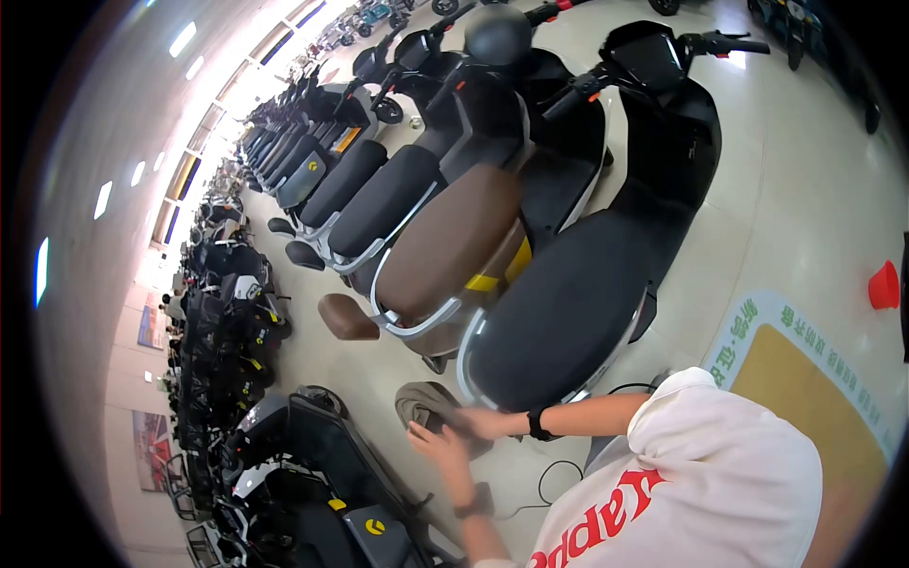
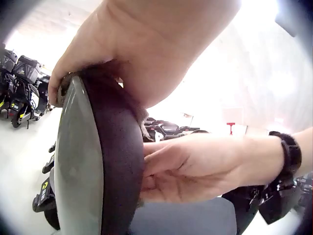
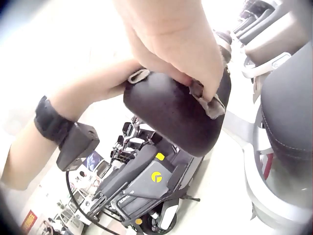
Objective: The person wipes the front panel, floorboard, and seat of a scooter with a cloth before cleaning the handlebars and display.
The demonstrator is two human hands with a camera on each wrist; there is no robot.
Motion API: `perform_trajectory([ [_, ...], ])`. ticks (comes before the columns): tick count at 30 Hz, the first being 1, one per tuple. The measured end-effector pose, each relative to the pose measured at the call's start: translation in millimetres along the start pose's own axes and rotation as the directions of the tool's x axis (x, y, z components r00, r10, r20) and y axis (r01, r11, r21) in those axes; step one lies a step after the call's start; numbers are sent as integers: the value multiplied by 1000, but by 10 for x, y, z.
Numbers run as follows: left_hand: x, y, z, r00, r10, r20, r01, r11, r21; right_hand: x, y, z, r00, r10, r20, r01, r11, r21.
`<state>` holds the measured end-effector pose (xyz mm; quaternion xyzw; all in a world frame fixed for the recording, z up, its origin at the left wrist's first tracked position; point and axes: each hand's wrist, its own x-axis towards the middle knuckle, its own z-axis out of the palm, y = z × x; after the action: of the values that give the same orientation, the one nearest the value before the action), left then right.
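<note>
A dark padded backrest (image 3: 168,110) with a smooth grey back (image 2: 78,161) stands behind a scooter's black seat. A grey-brown cloth (image 1: 423,401) lies over its upper part. My left hand (image 1: 441,452) bends over the backrest's top edge, and an edge of cloth sticks out beneath it in the right wrist view. My right hand (image 2: 190,169) is at the padded front, its fingertips curled against the pad. In the right wrist view that hand grips a crumpled piece of the cloth (image 3: 211,104). Both wrists wear black bands.
The scooter's black seat (image 1: 568,308) lies beside my right arm. Beyond it stands a scooter with a brown seat (image 1: 450,241), then several more in a row. Another dark scooter (image 1: 331,483) stands close on the left. A thin cable (image 1: 561,464) runs over the floor.
</note>
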<state>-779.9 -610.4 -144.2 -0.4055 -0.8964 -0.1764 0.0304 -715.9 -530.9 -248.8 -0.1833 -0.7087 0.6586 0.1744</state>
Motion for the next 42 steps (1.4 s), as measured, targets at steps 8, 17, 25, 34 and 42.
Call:
perform_trajectory([
  [8,-148,-88,-61,933,-149,-328,131,989,-76,-323,-408,11,912,-405,65,398,912,103],
  [17,-938,1124,446,956,286,61,-268,942,-203,-1665,-314,-1444,863,15,506,31,996,-84],
  [25,-460,3173,1027,741,662,115,-516,670,-533,-2841,-534,-3811,882,-129,-454,-26,947,-320],
  [34,-314,5687,1040,584,804,-110,-611,346,-712,-4063,-1134,-5481,282,-150,-948,30,989,-148],
  [42,-257,7627,1124,555,728,-402,-611,29,-791,-4424,-1889,-6740,52,-573,-818,-183,800,-571],
])
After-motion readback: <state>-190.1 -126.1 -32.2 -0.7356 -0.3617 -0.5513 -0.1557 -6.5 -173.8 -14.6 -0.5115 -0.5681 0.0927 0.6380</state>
